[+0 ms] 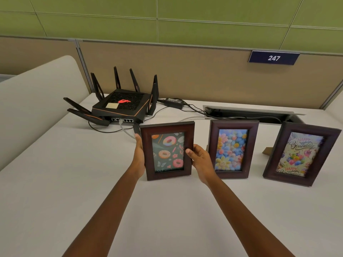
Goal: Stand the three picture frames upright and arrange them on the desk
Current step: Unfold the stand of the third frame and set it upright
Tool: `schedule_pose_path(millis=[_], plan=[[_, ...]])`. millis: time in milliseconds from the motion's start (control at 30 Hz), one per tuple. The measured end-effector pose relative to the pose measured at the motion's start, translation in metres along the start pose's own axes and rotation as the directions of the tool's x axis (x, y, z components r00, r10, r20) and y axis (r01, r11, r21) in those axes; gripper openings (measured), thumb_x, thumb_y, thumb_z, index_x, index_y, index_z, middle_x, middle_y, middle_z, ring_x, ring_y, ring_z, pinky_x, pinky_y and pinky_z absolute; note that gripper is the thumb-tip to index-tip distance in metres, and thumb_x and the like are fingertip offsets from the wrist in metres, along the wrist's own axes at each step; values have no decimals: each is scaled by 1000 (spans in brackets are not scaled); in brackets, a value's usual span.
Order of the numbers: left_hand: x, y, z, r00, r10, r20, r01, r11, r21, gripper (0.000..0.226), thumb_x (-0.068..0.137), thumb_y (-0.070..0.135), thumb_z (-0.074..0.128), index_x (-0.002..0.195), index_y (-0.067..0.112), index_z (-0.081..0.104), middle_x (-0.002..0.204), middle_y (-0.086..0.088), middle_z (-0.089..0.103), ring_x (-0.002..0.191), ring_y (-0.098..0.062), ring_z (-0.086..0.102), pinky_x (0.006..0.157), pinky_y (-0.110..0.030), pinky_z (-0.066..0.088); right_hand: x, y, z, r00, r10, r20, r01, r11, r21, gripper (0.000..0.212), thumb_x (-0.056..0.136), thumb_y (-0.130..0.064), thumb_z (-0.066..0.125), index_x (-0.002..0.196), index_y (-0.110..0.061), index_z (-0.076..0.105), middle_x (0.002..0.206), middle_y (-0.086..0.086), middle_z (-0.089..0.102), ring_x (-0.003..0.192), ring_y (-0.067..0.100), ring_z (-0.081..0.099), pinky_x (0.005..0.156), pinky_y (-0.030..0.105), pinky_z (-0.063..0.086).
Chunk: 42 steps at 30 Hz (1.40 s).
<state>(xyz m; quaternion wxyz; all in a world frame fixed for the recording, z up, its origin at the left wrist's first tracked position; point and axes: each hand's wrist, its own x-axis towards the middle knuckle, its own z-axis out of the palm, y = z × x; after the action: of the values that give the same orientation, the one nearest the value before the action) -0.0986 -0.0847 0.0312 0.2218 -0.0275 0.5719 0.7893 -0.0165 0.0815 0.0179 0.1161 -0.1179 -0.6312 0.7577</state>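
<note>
On desk (55, 182) | both hands' fingers grip donut frame (168, 151) edges – left hand (139, 154), right hand (199, 160) | stand hidden, probably upright

You are at an office cubicle. Across the top of the frame runs a tan fabric partition (185, 71) with metal trim, and green padded wall panels (185, 15) rise above it. At upper right a dark blue nameplate (274, 58) on the partition reads "247", a workstation number. You face a white desk (55, 182) with a cable-management slot (250, 113) at its rear edge, right of centre. At centre left sits a black multi-antenna router (120, 106), cabled up, with a power adapter (174, 102) beside it.
</note>
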Motion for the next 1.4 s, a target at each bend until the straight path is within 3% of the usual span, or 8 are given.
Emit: schedule_pose_path(millis=[200, 400, 533, 633, 800, 1000, 1233, 1400], plan=[[5, -4, 4, 999, -27, 31, 26, 1000, 13, 71, 87, 64, 6, 85, 27, 67, 90, -3, 70, 74, -15, 70, 61, -30, 58, -1, 0, -3, 998, 23, -57, -24, 1000, -18, 20, 90, -8, 50, 109, -4, 54, 110, 9, 58, 99, 17, 55, 80, 23, 46], [8, -6, 3, 999, -41, 30, 41, 999, 8, 69, 88, 63, 6, 101, 25, 63, 112, -8, 60, 92, -24, 62, 77, -37, 52, 3, 0, -2, 998, 25, -53, -30, 996, -80, 23, 90, -9, 49, 111, 0, 52, 110, 11, 58, 82, 0, 57, 63, 7, 50], [7, -7, 11, 998, -50, 47, 49, 999, 18, 73, 88, 63, 6, 125, 20, 52, 122, -11, 57, 107, -27, 56, 90, -42, 45, 3, -6, -8, 997, 41, -71, -47, 995, -89, 23, 91, -12, 49, 111, -2, 52, 107, 7, 58, 85, 2, 57, 63, 11, 47], [6, -6, 12, 998, -49, 31, 48, 998, 31, 74, 89, 62, 6, 128, 18, 50, 126, -13, 56, 106, -27, 56, 90, -42, 46, 5, -6, -8, 996, 61, -69, -67, 994, -89, 28, 91, -14, 50, 116, -2, 50, 108, 6, 58, 90, 7, 56, 64, 15, 45], [7, -7, 9, 997, -72, 24, 70, 996, 50, 70, 88, 63, 5, 115, 23, 56, 112, -8, 60, 93, -24, 61, 69, -33, 53, 6, -7, -2, 994, 85, -62, -92, 989, -118, 19, 91, -16, 50, 108, -6, 52, 103, 2, 59, 82, -1, 57, 53, 6, 47], [1, -7, 12, 998, -67, -7, 67, 996, 65, 77, 88, 63, 3, 127, 17, 51, 114, -9, 59, 98, -26, 59, 78, -38, 50, 4, -11, -2, 991, 86, -102, -105, 974, -200, 32, 90, -21, 52, 114, 1, 50, 114, 17, 60, 100, 19, 56, 81, 28, 48], [-11, -13, 17, 979, 104, -173, -61, 970, 237, 69, 93, 53, 4, 128, 13, 49, 128, -17, 58, 117, -33, 56, 100, -43, 44, -13, 0, -1, 991, 53, -122, -92, 937, -338, 38, 90, -18, 52, 123, 0, 49, 124, 18, 59, 115, 28, 55, 94, 35, 47], [-27, -14, 25, 840, 422, -340, -182, 811, 556, 50, 98, 41, 18, 126, 11, 45, 128, -15, 55, 118, -30, 54, 99, -45, 46, -33, 16, -8, 989, 44, -140, -101, 896, -432, 50, 89, -19, 55, 133, -3, 39, 137, 15, 49, 126, 27, 47, 100, 31, 41]])
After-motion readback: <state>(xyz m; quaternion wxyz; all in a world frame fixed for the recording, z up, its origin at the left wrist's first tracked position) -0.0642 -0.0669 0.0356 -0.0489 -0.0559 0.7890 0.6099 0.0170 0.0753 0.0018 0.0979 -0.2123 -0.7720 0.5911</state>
